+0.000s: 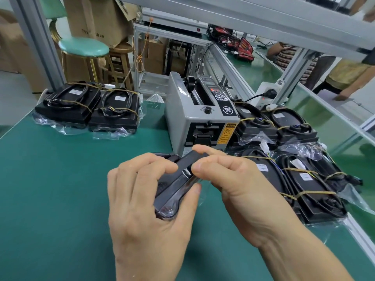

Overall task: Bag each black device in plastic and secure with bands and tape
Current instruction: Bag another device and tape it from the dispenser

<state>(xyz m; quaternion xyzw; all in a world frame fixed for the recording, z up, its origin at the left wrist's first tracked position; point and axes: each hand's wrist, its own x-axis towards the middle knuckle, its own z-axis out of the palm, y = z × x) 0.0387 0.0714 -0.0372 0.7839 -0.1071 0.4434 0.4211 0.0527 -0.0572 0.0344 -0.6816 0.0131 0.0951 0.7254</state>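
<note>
At the centre of the frame a black device [174, 185] sits on edge above the green mat [60, 179], already inside clear plastic [172, 209]. The left hand [146, 199] grips its lower end; the right hand [229, 179] pinches the film at the top edge. The fold probably wants pulling taut and flat before tape goes on, so no slack bunches. Just behind stands a grey tape dispenser [194, 118]. Banded, bagged units lie at the upper left [87, 110] and the right [294, 169]. Stools [84, 47], cartons and aluminium framing fill the background.
</note>
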